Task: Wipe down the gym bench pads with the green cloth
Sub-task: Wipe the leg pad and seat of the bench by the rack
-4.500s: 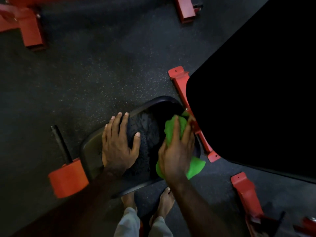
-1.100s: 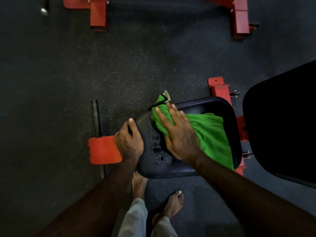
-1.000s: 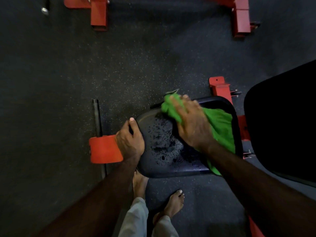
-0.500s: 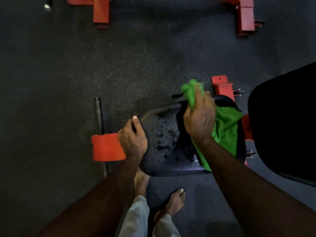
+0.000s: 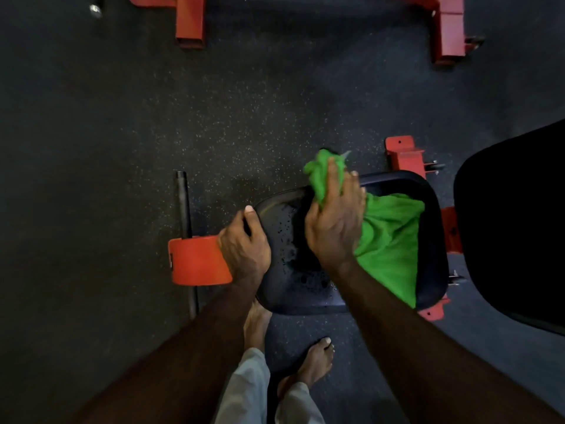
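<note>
The green cloth is spread over the right half of the seat pad, with one end bunched up past the pad's far edge. That bunch is gripped by the right hand, fingers curled round the fabric, so that the trailing part can be dragged flat across the vinyl. Droplets are seen on the bare left half of the pad (presumably spray not yet wiped), which suggests that this side is yet to be covered. The pad's left edge is held by the left hand, thumb on top and fingers wrapped under the rim, apparently to steady the pad against the wiping. Just beside that hand an orange roller is mounted on a black bar. The larger back pad lies to the right, untouched at this moment. Red frame feet and bare feet are seen on the speckled floor.
</note>
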`<control>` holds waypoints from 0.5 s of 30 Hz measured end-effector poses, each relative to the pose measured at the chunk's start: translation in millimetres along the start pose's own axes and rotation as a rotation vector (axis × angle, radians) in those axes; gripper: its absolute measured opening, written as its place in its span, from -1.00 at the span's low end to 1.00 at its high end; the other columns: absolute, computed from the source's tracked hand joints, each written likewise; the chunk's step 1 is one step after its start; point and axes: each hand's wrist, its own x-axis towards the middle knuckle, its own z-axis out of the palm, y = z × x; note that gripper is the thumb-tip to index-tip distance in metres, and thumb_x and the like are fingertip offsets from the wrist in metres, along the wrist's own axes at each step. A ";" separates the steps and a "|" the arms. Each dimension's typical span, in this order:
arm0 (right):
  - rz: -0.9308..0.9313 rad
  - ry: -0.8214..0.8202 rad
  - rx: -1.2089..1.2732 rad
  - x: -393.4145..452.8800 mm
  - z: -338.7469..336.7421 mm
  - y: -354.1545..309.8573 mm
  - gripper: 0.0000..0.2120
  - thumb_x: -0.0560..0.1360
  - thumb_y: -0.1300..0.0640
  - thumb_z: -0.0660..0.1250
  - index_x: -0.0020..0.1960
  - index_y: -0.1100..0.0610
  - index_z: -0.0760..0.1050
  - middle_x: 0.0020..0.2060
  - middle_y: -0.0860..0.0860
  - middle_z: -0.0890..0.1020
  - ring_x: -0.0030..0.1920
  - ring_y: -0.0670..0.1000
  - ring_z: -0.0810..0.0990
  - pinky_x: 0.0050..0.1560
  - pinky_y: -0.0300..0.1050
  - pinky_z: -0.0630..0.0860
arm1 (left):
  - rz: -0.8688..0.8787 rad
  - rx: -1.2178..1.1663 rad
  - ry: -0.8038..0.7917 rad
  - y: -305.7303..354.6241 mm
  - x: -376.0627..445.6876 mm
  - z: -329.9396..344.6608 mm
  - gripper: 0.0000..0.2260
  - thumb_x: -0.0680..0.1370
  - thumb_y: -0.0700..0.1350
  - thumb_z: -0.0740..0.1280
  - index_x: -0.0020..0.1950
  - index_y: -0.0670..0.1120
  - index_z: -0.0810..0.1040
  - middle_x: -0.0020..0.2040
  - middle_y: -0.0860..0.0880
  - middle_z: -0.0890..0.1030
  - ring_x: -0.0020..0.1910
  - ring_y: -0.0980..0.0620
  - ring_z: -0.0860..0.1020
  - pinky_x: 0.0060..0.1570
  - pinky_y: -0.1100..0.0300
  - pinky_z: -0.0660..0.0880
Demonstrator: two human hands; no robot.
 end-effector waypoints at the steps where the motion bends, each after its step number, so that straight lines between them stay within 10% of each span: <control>1: -0.095 -0.065 -0.003 -12.4 2.8 -9.4 -0.20 0.47 0.08 0.19 0.69 -0.01 0.07 0.59 0.18 0.28 0.62 0.21 0.18 0.62 0.21 0.09 | -0.004 -0.010 0.004 -0.6 0.1 0.2 -0.54 0.68 0.15 0.05 -0.15 -0.11 0.56 -0.25 -0.11 0.61 -0.21 -0.22 0.55 -0.05 -0.19 0.49; 5: -0.626 -0.336 -0.041 -13.9 -6.4 0.5 -0.20 0.51 0.14 0.22 0.70 -0.06 0.02 0.64 0.10 0.22 0.65 0.11 0.13 0.64 0.09 0.06 | -0.011 -0.028 0.010 3.1 -0.8 -2.1 -0.54 0.66 0.09 0.06 -0.03 -0.16 0.64 -0.12 -0.20 0.68 -0.10 -0.27 0.59 0.03 -0.14 0.49; 11: 0.029 0.021 0.067 7.5 -0.8 5.9 -0.22 0.48 0.19 0.26 0.68 0.04 0.14 0.55 0.22 0.35 0.57 0.24 0.27 0.61 0.15 0.12 | -0.024 -0.065 -0.011 5.7 -2.6 -5.3 -0.57 0.68 0.08 0.07 -0.11 -0.14 0.59 -0.21 -0.12 0.64 -0.17 -0.21 0.56 0.04 -0.17 0.48; 15: -0.398 -0.210 -0.009 -32.1 4.2 -15.2 -0.20 0.50 0.16 0.23 0.69 -0.04 0.05 0.64 0.12 0.22 0.65 0.15 0.13 0.64 0.16 0.05 | -0.015 -0.062 0.000 6.2 -1.9 -4.7 -0.49 0.65 0.14 0.03 -0.01 -0.17 0.65 -0.10 -0.21 0.69 -0.08 -0.28 0.60 0.05 -0.15 0.50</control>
